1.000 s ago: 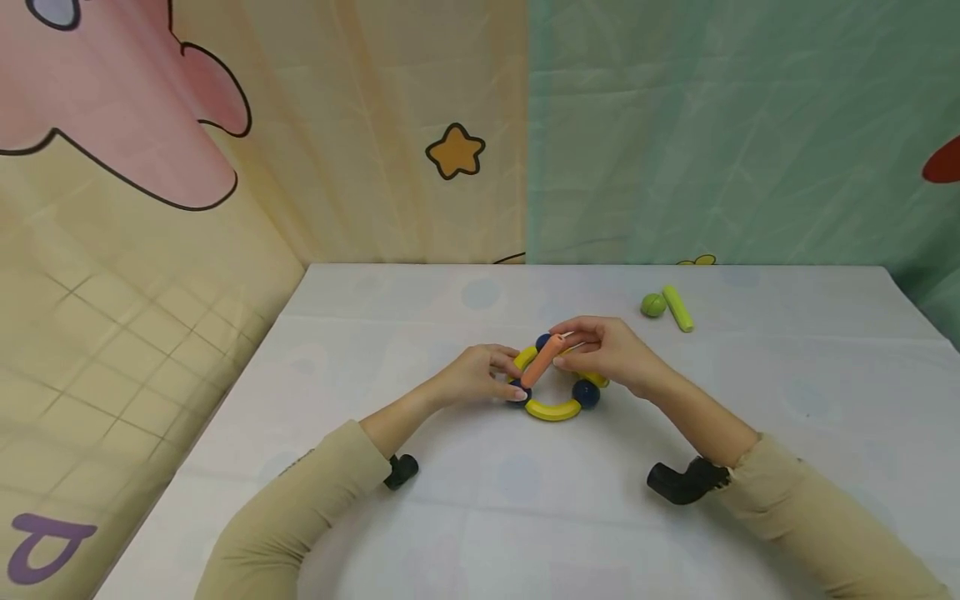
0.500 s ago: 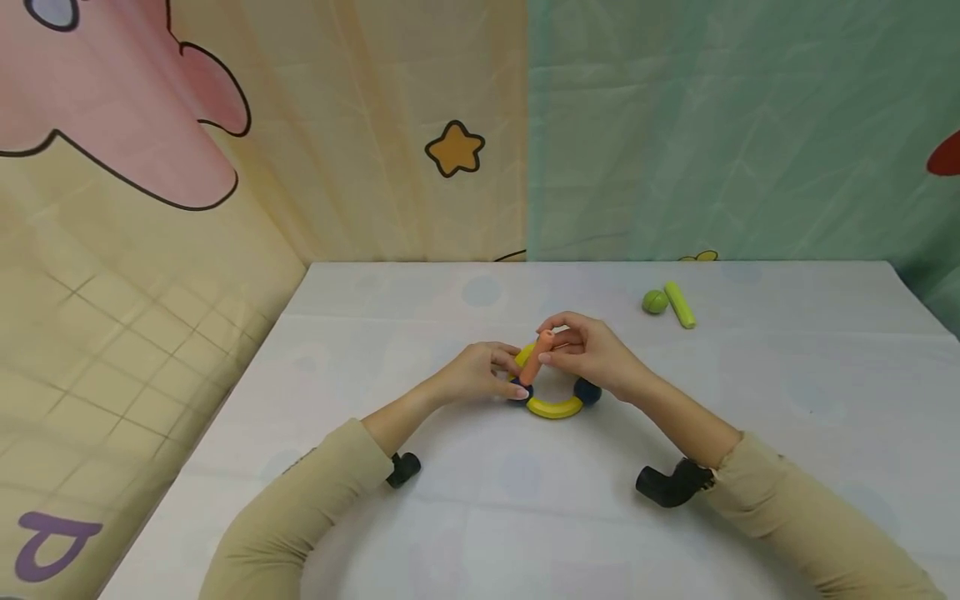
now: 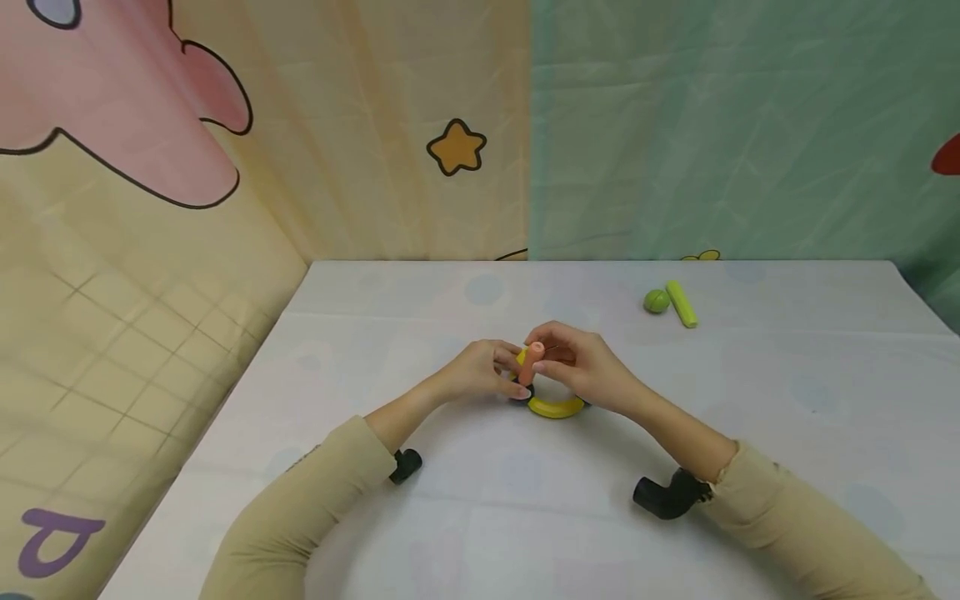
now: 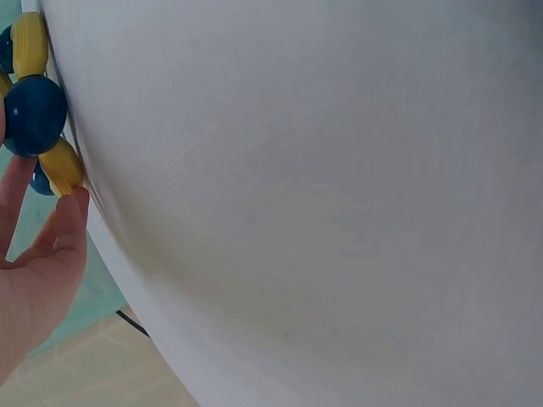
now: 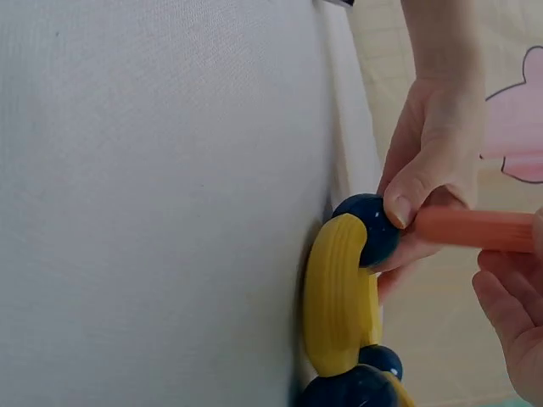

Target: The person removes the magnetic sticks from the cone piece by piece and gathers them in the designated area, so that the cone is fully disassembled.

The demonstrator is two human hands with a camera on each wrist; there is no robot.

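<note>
A ring of yellow curved rods (image 3: 557, 408) and dark blue balls (image 5: 373, 229) lies on the table, partly hidden by my hands. My left hand (image 3: 480, 371) grips the blue ball at the ring's left, its thumb on top in the right wrist view. Between thumb and fingers of my right hand (image 3: 588, 367) is an orange rod (image 3: 530, 362), pinched near its upper end. It stands nearly upright, its lower end at or very near that ball; contact is unclear. In the left wrist view, blue balls (image 4: 36, 116) and yellow rods (image 4: 30, 47) show at the left edge.
Farther back on the white table (image 3: 465, 517) lie a green ball (image 3: 656, 301) and a light green straight rod (image 3: 682, 304). Black curved mounts (image 3: 671, 495) stick out from both sleeves. Printed curtains (image 3: 675, 133) hang behind the table.
My right hand has moved left with the orange rod, bringing it from a slant to nearly upright over the left blue ball. My left hand has stayed almost in place.
</note>
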